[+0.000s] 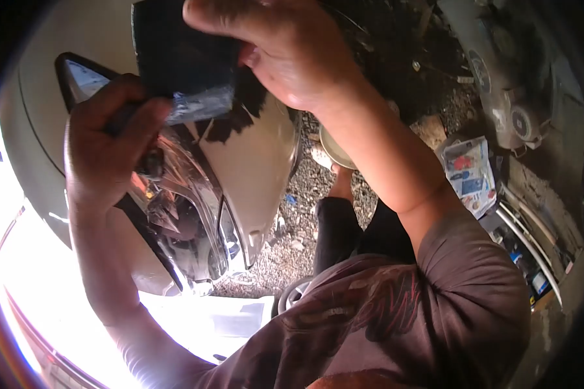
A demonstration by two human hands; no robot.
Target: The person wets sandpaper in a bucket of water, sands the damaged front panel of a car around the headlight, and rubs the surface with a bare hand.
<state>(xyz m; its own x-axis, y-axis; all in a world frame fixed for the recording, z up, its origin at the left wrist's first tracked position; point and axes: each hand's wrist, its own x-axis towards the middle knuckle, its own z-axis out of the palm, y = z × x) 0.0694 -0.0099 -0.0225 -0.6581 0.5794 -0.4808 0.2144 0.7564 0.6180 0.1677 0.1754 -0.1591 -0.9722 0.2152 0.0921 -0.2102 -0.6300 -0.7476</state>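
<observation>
A black, flat sheet (182, 55) that looks like sandpaper is held up in front of the car. A worn, greyish strip (204, 106) runs along its lower edge. My left hand (107, 139) is closed at the sheet's lower left corner, thumb and fingers pinching it. At the upper right, my right hand (285, 45) grips the sheet, its thumb lying across the front; the other fingers are partly hidden behind. Below the hands is the car's headlight (188, 217), set in the pale body panel (256, 162).
A round, pale container (334, 148) is on the gravel (292, 259), beside my foot (340, 185). Printed paper (468, 176) lies at the right, near curved white pipes (532, 249). A dusty car part (512, 84) stands at the upper right. Strong glare covers the lower left.
</observation>
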